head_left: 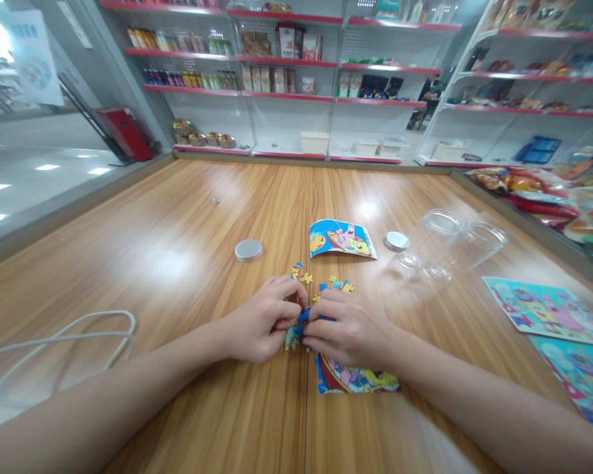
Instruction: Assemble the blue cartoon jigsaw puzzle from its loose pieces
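the left hand (pixel 267 322) and right hand (pixel 346 326) pinch blue pieces (pixel 304 317); a lowered right palm could drag the puzzle (pixel 356 378) apart.

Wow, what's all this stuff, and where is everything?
Table: one, brown, in front
Puzzle pieces: many, blue and yellow, table's middle
Partial puzzle: one, multicoloured, bottom centre
Card: one, mostly blue, beyond the puzzle pieces
Lids: two, silvery, either side of card
Jars: two, clear, right of card
Boards: two, multicoloured, table's right
Cable: one, white, table's left
Small object: one, greyish, table's far left
Snack bags: several, mostly red, far right
Shelving: several units, white and red, behind table
Goods: many, mixed colours, on shelving
Bins: at least three, white, bottom shelves
Boxy object: one, red, left, beyond table
Poster: one, pale, far left
Left hand: one, bare, at puzzle pieces
Right hand: one, bare, at puzzle pieces
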Demonstrator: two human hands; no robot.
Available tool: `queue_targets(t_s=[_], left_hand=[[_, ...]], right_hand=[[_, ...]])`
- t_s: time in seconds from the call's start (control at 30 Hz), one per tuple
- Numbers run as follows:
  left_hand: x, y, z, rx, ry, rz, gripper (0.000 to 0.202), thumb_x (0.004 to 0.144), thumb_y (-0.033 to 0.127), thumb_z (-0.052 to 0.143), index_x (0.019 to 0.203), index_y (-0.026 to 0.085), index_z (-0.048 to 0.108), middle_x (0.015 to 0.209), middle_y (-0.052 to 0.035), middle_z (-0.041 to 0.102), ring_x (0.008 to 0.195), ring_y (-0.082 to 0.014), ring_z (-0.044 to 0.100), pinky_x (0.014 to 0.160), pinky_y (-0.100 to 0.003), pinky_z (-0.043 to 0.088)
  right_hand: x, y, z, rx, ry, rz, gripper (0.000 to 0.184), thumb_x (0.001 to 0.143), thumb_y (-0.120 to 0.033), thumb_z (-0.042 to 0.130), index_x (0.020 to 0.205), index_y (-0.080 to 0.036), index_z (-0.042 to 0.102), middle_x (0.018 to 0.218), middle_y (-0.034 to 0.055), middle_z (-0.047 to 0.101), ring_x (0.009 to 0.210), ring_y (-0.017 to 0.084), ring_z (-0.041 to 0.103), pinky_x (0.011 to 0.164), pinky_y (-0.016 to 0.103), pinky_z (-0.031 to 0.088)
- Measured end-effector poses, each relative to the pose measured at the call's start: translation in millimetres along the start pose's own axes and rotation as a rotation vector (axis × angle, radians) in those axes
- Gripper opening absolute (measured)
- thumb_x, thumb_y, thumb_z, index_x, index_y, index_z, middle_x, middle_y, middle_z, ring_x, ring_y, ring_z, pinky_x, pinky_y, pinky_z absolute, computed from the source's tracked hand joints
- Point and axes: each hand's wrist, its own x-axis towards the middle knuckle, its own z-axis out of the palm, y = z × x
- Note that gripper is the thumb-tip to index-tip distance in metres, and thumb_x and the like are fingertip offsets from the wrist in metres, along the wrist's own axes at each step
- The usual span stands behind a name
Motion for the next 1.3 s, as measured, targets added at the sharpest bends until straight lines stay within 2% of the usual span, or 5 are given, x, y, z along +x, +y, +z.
queue_targets(t_s=[0.23, 0.53, 0.7, 0.97, 1.3], left_hand=[[-1.1, 1.2, -0.5, -0.016, 0.011, 0.0, 0.022, 0.065, 0.004, 0.05, 0.065, 0.016, 0.032, 0.102, -0.0057, 0.053, 0.096, -0.0213, 0.051, 0.086, -0.041, 0.038], [0.7, 0.2, -1.7, -0.039, 0.013, 0.002, 0.021, 0.069, 0.004, 0.05, 0.065, 0.016, 0.033, 0.102, -0.0054, 0.053, 0.096, -0.0207, 0.051, 0.086, -0.04, 0.038], [1.8, 0.5, -1.0, -0.042, 0.03, 0.002, 0.022, 0.074, 0.006, 0.05, 0.066, 0.016, 0.033, 0.099, -0.005, 0.054, 0.093, -0.0197, 0.051, 0.085, -0.039, 0.038], [1.4, 0.0, 0.0, -0.042, 0.035, -0.016, 0.024, 0.075, 0.005, 0.052, 0.067, 0.017, 0.032, 0.098, -0.0046, 0.054, 0.092, -0.0191, 0.051, 0.084, -0.037, 0.037], [-0.1, 1.1, -0.8, -0.025, 0.017, -0.035, 0.025, 0.074, 0.004, 0.053, 0.068, 0.017, 0.033, 0.1, -0.004, 0.053, 0.095, -0.0193, 0.051, 0.087, -0.038, 0.036]], right_hand=[[0.9, -1.5, 0.1, 0.054, 0.011, 0.129, 0.024, 0.098, -0.033, 0.059, 0.087, -0.017, 0.072, 0.086, 0.0069, 0.065, 0.079, 0.019, 0.056, 0.07, 0.034, 0.045], [-0.4, -1.4, 4.2, 0.08, 0.008, 0.196, 0.024, 0.1, -0.032, 0.057, 0.091, -0.016, 0.074, 0.085, 0.006, 0.063, 0.079, 0.018, 0.055, 0.069, 0.032, 0.042], [-0.8, -1.7, 5.9, 0.07, 0.014, 0.21, 0.026, 0.101, -0.031, 0.055, 0.091, -0.016, 0.073, 0.085, 0.0059, 0.062, 0.079, 0.018, 0.054, 0.07, 0.033, 0.041], [-1.6, -1.7, 5.8, 0.085, 0.03, 0.212, 0.024, 0.101, -0.028, 0.054, 0.09, -0.018, 0.072, 0.085, 0.0045, 0.06, 0.077, 0.017, 0.052, 0.068, 0.031, 0.038], [-1.0, -3.4, 4.2, 0.137, -0.005, 0.244, 0.02, 0.099, -0.021, 0.054, 0.091, -0.017, 0.071, 0.087, 0.005, 0.059, 0.081, 0.017, 0.053, 0.072, 0.03, 0.041]])
